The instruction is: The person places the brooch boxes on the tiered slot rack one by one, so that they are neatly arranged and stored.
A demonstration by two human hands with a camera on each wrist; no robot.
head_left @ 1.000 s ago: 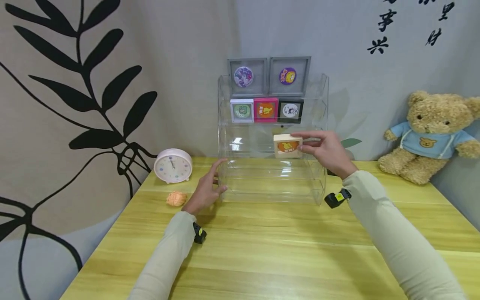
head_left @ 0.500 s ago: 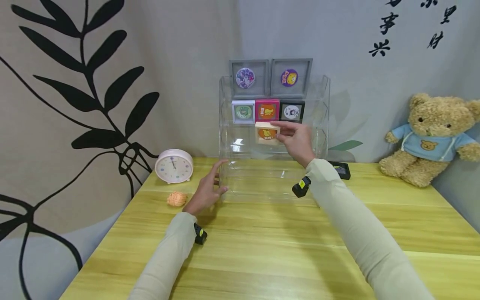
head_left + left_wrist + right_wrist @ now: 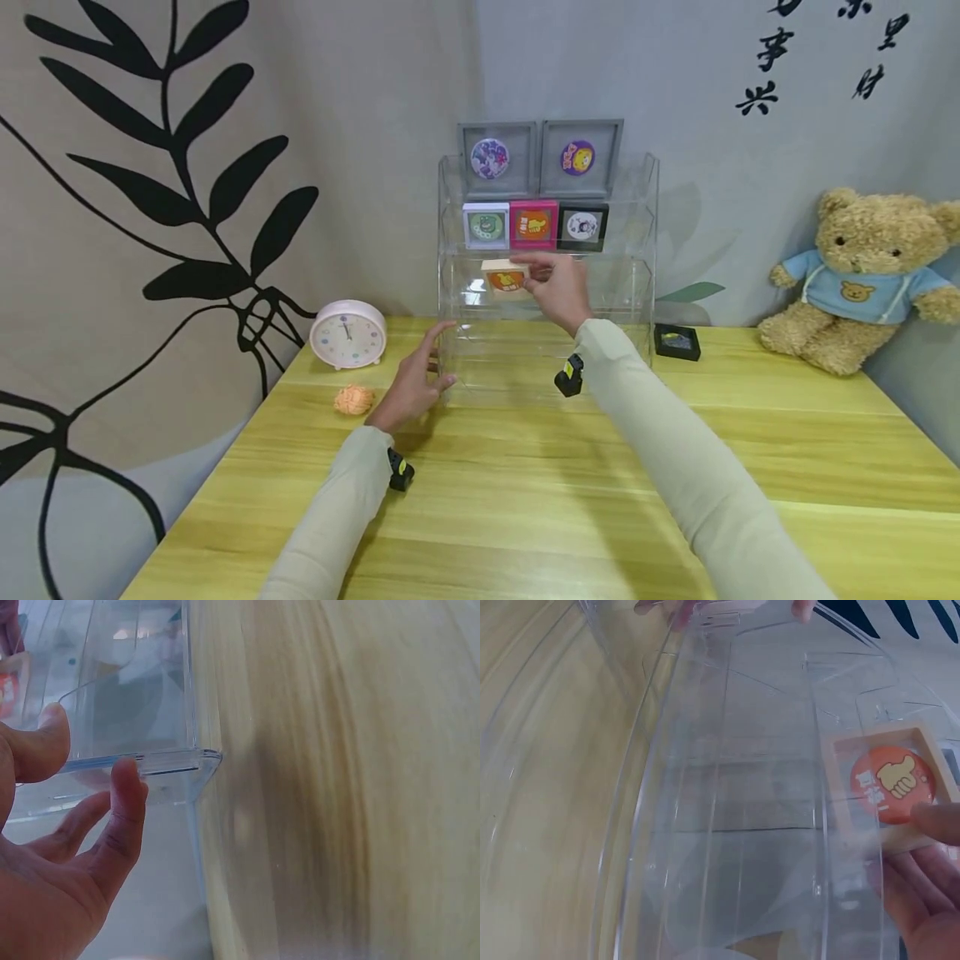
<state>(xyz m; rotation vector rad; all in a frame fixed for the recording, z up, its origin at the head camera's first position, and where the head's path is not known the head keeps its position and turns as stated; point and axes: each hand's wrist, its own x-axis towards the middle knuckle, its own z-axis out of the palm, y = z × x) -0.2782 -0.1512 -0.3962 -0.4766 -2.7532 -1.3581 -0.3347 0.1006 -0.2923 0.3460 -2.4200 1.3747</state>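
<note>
My right hand (image 3: 558, 292) pinches a cream square badge frame (image 3: 504, 281) between thumb and fingers. The frame's orange badge with a yellow thumbs-up shows clearly in the right wrist view. It is at the left part of the third tier of a clear acrylic stepped display rack (image 3: 540, 367); whether it touches the shelf I cannot tell. My left hand (image 3: 71, 855) holds the rack's left side panel, thumb on one face and fingers on the other. On the tier above stand a white frame (image 3: 486, 226), a pink frame (image 3: 533, 224) and a black frame (image 3: 582, 227).
Two larger grey frames (image 3: 498, 158) with round badges stand on the top tier. A pink clock (image 3: 348, 333) and an orange yarn ball (image 3: 354, 400) sit left of the rack. To its right are a black frame (image 3: 677, 342) lying flat and a teddy bear (image 3: 855, 283).
My right hand has carried the cream frame leftward across the third tier, slightly up and then slightly down. The left hand has stayed on the rack's side.
</note>
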